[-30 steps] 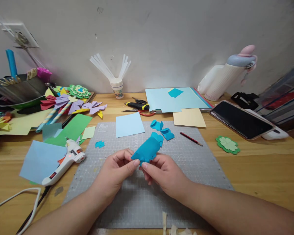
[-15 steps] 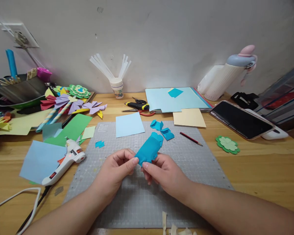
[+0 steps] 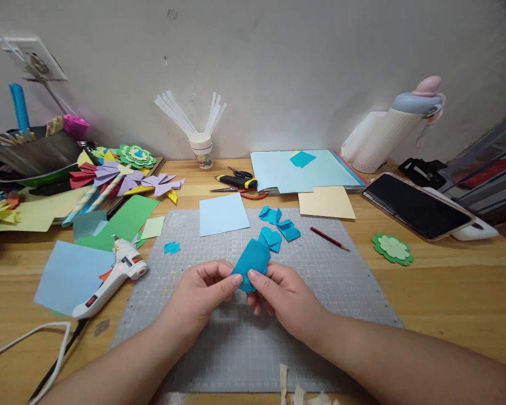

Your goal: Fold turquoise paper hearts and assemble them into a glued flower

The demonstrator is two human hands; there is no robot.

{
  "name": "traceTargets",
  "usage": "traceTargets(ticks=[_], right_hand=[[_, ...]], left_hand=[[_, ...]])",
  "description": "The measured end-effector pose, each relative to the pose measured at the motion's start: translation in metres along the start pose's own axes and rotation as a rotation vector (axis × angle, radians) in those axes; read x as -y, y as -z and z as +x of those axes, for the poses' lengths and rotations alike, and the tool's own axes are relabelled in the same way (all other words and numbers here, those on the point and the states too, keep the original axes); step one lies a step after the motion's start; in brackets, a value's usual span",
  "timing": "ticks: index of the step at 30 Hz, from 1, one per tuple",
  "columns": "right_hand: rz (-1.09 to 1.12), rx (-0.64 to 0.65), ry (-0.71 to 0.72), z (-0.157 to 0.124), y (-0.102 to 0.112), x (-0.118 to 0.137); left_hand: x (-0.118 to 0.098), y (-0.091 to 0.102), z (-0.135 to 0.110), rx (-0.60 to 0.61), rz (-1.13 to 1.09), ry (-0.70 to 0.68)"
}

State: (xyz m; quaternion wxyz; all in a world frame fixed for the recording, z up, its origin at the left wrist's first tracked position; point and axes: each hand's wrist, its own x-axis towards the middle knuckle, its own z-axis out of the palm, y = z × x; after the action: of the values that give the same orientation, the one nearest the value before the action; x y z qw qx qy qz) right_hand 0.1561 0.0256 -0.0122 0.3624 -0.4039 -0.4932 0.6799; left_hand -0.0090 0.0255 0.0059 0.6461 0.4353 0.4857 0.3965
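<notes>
A folded piece of blue paper is held up over the grey cutting mat. My left hand pinches its lower left corner between thumb and fingers. On its lower right edge, my right hand is closed, the thumb on top and the fingers partly hidden underneath. Just beyond lie several small folded blue paper pieces on the mat. A tiny blue paper scrap rests to the left, and a light blue square sheet lies at the mat's far edge.
At left, a white glue gun with its cable lies on coloured paper. A pencil, a green paper flower and a phone are at right. Scissors, a paper cup and stacked sheets stand or lie at the back.
The blue paper in my hands has been bent over toward me and looks shorter. More of the small folded piece behind it now shows. Both hands stay in nearly the same place.
</notes>
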Motion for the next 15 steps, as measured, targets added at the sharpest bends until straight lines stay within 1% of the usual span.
traceTargets(ticks=[2,15], right_hand=[[-0.004,-0.007,-0.004,-0.0002,-0.0002,0.0007],[-0.047,0.016,0.015,-0.0013,-0.0011,-0.0003]], left_hand=[[-0.0006,-0.0001,-0.0006,0.011,-0.004,0.009],[-0.0017,-0.0022,-0.001,-0.016,0.006,0.024]])
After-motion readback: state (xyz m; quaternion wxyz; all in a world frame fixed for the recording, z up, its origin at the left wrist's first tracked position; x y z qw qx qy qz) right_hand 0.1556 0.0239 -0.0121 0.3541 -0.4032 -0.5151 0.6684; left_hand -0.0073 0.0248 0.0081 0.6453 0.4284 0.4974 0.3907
